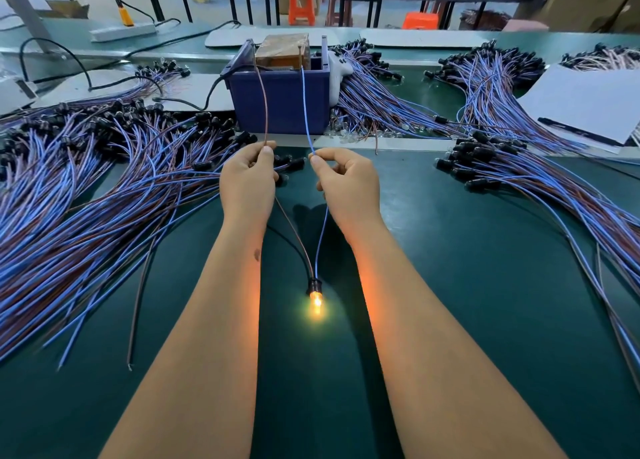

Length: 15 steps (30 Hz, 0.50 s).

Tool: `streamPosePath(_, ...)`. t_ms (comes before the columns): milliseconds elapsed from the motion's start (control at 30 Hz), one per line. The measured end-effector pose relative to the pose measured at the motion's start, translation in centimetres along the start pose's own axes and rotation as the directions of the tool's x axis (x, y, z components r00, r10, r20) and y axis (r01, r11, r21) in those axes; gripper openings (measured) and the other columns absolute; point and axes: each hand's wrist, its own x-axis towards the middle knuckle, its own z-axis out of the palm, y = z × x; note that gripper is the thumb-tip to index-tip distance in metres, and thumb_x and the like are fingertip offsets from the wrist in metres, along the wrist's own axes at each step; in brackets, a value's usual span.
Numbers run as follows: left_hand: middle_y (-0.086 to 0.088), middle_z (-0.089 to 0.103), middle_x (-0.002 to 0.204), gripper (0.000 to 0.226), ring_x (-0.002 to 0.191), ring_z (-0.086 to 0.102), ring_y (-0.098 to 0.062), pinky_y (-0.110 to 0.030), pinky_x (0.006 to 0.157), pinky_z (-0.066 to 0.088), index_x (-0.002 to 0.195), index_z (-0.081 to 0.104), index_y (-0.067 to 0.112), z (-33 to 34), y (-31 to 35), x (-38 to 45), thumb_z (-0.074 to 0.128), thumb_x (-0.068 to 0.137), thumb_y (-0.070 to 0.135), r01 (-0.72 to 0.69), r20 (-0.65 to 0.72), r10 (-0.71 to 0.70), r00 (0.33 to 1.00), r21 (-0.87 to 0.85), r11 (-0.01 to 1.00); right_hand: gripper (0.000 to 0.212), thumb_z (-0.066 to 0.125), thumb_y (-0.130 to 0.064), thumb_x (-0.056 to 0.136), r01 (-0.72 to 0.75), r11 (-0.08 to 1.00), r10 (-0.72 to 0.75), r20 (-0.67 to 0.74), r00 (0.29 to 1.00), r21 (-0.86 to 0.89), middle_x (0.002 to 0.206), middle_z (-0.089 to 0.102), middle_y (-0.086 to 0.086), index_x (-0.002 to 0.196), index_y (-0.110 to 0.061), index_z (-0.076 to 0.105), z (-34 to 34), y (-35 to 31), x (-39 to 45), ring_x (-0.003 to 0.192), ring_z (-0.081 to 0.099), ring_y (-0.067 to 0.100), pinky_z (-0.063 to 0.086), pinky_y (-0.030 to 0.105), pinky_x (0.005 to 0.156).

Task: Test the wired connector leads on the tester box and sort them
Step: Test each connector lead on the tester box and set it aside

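Nearest, a small lamp on a black holder lies on the green bench mat between the two forearms, lit orange-yellow; the glow tints both inner forearms. Two wires rise from the holder and part: a brown wire runs to the left hand, a blue wire to the right hand.

Left hand: fingers curled, thumb and forefinger pinching the brown wire. Right hand: fingers curled likewise, thumb and forefinger tips pinching the blue wire. Both hands held above the mat, a little apart, just in front of the tester box.

Beyond the pinch each wire goes on up to the top of the box, a dark blue bin with a brownish unit set inside it. The wire ends reach that unit; the exact contact points are too small to make out. A black cable leaves the box on its left side.

Left of the hands: a big spread heap of blue and brown leads with black holders. Right: a second heap, and more leads behind the box. White sheets lie far right. Farther back, a white power strip, bench legs, orange stools.
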Motion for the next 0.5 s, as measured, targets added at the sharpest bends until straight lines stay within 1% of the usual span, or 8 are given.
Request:
streamPosePath(100, 0.011, 0.057, 0.068, 0.022, 0.042, 0.045, 0.004, -0.013, 0.047, 0.035, 0.104, 0.069, 0.029, -0.01, -0.04, 0.06, 0.048, 0.1, 0.025, -0.001, -0.001, 0.001, 1.0, 0.004, 1.0, 0.011, 0.062, -0.027, 0.093, 0.005, 1.0, -0.005, 0.002, 1.0, -0.009, 0.071, 0.064, 0.01, 0.096, -0.024, 0.072, -0.01, 0.05, 0.05, 0.074, 0.064, 0.028, 0.056, 0.047, 0.073)
streamPosePath(300, 0.011, 0.056, 0.067, 0.023, 0.042, 0.045, 0.004, -0.013, 0.047, 0.035, 0.105, 0.07, 0.027, -0.06, -0.17, 0.1, 0.048, 0.1, 0.026, -0.001, 0.002, 0.001, 1.0, 0.003, 1.0, 0.011, 0.062, -0.028, 0.093, -0.012, 1.0, 0.012, 0.014, 1.0, -0.011, 0.065, 0.056, 0.0, 0.097, -0.025, 0.072, 0.0, 0.03, 0.19, 0.076, 0.065, 0.028, 0.055, 0.046, 0.075)
streamPosePath(500, 0.01, 0.056, 0.066, 0.022, 0.042, 0.044, 0.004, -0.013, 0.046, 0.035, 0.105, 0.07, 0.028, -0.13, -0.18, 0.1, 0.048, 0.1, 0.026, -0.002, 0.007, 0.002, 1.0, -0.001, 1.0, 0.012, 0.062, -0.029, 0.093, -0.008, 1.0, 0.009, 0.021, 1.0, -0.014, 0.066, 0.056, 0.0, 0.099, -0.024, 0.072, -0.03, 0.05, 0.12, 0.077, 0.064, 0.027, 0.055, 0.045, 0.076)
